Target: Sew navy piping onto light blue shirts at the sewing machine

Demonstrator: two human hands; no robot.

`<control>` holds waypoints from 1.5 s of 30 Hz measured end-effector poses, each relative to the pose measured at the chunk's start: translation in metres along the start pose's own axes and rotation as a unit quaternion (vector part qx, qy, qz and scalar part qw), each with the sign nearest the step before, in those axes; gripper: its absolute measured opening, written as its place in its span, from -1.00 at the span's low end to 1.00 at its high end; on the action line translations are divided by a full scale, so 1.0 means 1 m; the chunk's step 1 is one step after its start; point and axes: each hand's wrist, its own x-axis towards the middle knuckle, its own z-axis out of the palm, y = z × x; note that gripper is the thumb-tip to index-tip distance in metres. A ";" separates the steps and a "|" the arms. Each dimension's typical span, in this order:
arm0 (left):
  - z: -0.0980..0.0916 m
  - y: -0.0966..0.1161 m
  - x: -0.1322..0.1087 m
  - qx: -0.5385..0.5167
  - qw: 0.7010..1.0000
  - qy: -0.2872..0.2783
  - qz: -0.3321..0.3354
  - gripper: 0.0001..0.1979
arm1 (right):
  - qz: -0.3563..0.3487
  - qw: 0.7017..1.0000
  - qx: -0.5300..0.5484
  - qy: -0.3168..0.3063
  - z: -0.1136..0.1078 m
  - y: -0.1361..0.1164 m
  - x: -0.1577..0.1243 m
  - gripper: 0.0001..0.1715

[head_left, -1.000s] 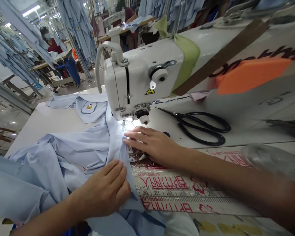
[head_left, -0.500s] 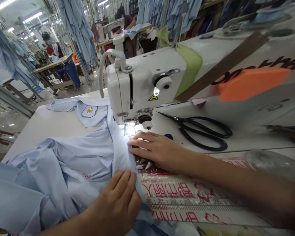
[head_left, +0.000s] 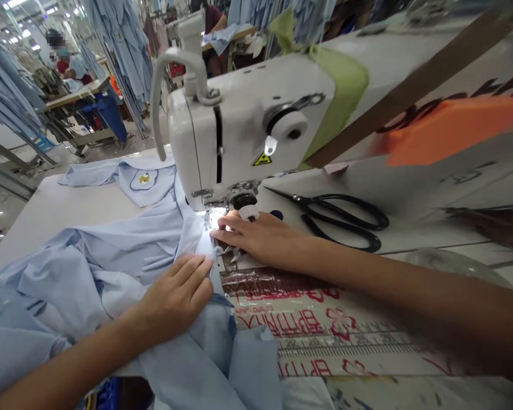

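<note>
A light-blue shirt [head_left: 111,245] lies bunched over the table, its edge running under the sewing machine [head_left: 235,136] at the lit needle area. On the near part of that edge, my left hand [head_left: 177,296] is closed, fingers together and bent down on the cloth; its thumb is hidden. My right hand [head_left: 260,236] lies flat just right of the presser foot [head_left: 206,219], its fingers stretched out and their tips touching the fabric edge. Small white scraps [head_left: 231,253] lie below the right fingers. A yellow and dark-blue emblem [head_left: 144,179] shows on the shirt's far part.
Black scissors [head_left: 346,213] lie behind my right forearm. A ruler strip [head_left: 346,343] and red-printed clear film [head_left: 299,322] cover the table's near right. An orange piece [head_left: 453,131] hangs on the machine arm. Another person [head_left: 70,65] sits at the far left.
My left hand has moved forward along the shirt, toward the needle. The shirt's edge has advanced with it, and its near end now hangs lower over the table. The view has shifted slightly.
</note>
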 end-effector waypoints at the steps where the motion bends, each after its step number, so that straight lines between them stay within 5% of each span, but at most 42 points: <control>1: -0.001 0.000 0.002 -0.003 1.000 -0.004 -0.006 -0.86 | 0.005 1.000 0.004 -0.003 0.001 0.000 0.000 -0.64; 17: 0.003 0.031 0.010 0.003 0.996 0.021 -0.085 -0.77 | -0.013 0.995 0.097 -0.015 -0.003 -0.019 -0.017 -0.67; 24: 0.007 0.011 0.014 0.020 0.998 0.022 -0.055 -0.76 | 0.030 0.997 0.074 0.018 -0.003 -0.011 -0.010 -0.65; 31: 0.006 -0.005 0.017 0.034 0.999 -0.001 -0.015 -0.78 | 0.015 0.999 0.031 -0.035 -0.009 -0.003 -0.014 -0.50; 38: -0.001 -0.003 0.025 0.036 0.999 -0.006 -0.010 -0.82 | 0.014 0.998 0.015 -0.059 -0.014 -0.001 -0.016 -0.45; 45: 0.004 0.007 0.024 0.032 0.999 0.002 -0.037 -0.83 | 0.018 0.999 0.039 -0.013 -0.015 0.000 -0.018 -0.56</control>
